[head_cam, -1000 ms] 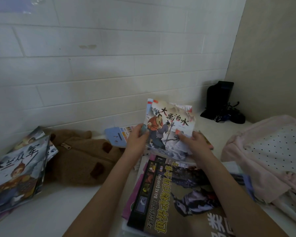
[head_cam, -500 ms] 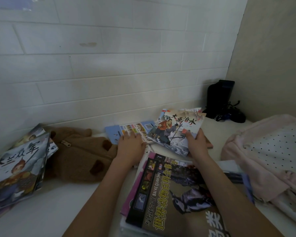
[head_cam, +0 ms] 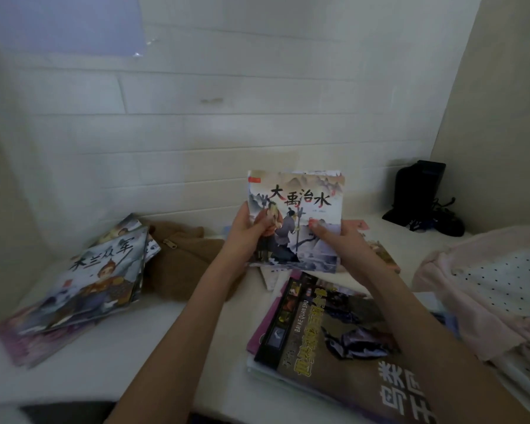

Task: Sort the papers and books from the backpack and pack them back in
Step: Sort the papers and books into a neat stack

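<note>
both hands up over the white table [head_cam: 172, 338], holding a small stack of thin picture books [head_cam: 294, 221] upright, cover facing the camera; probably raised to read the title and square the edges before assigning a pile

left hand [head_cam: 242, 237] gripping the stack's left edge, thumb curled onto the cover, fingers behind

right hand [head_cam: 340, 240] gripping the lower right corner, thumb on the cover; other fingers hidden behind

sorted pile of similar thin picture books [head_cam: 95, 280] lying fanned at left, near the wall; likely destination for the held stack, judging by matching cover style

larger dark encyclopedia [head_cam: 328, 328] lying flat on top of other papers just below the hands; apparently grouped by size

brown fuzzy pouch [head_cam: 181, 261] with zipper lying between left pile and hands, role unclear

pink backpack [head_cam: 496, 289] at right, slumped on the table, apart from both hands; nothing seen being packed yet

black object [head_cam: 416, 191] in far right corner, not involved

judgement: sorting in progress, packing not yet started
</note>
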The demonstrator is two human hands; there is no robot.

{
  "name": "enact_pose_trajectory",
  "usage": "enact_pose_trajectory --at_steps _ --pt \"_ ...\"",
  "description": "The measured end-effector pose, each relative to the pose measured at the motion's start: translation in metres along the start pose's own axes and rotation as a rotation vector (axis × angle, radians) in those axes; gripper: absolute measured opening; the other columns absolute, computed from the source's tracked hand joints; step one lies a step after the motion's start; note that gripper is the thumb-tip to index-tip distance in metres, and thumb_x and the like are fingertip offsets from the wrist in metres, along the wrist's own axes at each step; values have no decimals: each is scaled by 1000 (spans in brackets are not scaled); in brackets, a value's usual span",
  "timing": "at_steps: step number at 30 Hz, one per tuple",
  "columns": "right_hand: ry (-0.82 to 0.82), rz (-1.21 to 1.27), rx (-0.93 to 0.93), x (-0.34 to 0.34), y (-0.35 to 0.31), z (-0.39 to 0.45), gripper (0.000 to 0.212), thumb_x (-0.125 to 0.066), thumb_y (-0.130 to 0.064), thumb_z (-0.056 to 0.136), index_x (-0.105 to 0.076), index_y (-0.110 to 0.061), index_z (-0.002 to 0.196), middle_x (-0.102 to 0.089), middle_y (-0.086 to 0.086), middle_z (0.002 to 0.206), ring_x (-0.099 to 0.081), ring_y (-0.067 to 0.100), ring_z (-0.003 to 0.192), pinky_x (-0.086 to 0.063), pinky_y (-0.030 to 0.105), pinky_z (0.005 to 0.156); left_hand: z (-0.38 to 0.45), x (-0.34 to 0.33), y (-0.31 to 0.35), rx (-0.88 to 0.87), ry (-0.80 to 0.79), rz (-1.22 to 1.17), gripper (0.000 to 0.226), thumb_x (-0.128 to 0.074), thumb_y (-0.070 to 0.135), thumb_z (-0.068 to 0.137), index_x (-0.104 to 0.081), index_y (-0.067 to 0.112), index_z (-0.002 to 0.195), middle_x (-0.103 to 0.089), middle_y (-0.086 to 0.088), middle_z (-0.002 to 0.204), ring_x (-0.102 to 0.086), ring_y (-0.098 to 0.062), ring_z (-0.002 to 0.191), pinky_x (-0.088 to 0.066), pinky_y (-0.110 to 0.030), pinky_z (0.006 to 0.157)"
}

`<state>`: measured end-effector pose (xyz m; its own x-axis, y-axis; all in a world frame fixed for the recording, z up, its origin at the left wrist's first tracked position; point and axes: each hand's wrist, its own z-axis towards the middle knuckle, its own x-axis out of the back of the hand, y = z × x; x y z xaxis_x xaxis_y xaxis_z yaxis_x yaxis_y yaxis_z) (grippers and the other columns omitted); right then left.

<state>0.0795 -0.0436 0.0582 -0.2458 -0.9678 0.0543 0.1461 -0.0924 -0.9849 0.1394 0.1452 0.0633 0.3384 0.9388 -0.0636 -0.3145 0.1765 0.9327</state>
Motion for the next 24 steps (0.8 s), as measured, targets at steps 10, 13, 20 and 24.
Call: enact_pose_trajectory --at_steps 10,13,20,24 --pt "131 72 10 -55 9 -18 13 -68 -23 85 -64 -18 96 -71 1 92 -68 13 80 -54 17 60 -69 111 14 -89 444 1405 42 -55 22 83 -51 8 121 -56 -20 124 -46 -40 119 -27 -53 104" --pt "147 69 -18 -65 4 -21 35 -69 -27 85 -63 -6 112 -70 13 107 -67 27 93 -57 36 79 -84 127 16 524 403 1417 69 -54 24 86 -19 8 143 -19 -22 151 -14 -45 139 -14 -64 108" --pt "189 57 -23 -75 -7 -25 29 -70 -31 84 -61 -15 105 -67 2 104 -62 22 93 -49 33 81 -82 148 26 234 476 1390 34 -42 -3 91 -46 2 124 -58 -22 120 -57 -36 110 -45 -40 90" --pt "167 97 -8 -75 -9 -30 24 -68 -26 86 -62 -16 107 -68 0 102 -64 15 90 -49 25 71 -84 140 37 143 433 1279 43 -45 -7 86 -41 4 128 -58 -22 113 -58 -39 99 -47 -41 77"
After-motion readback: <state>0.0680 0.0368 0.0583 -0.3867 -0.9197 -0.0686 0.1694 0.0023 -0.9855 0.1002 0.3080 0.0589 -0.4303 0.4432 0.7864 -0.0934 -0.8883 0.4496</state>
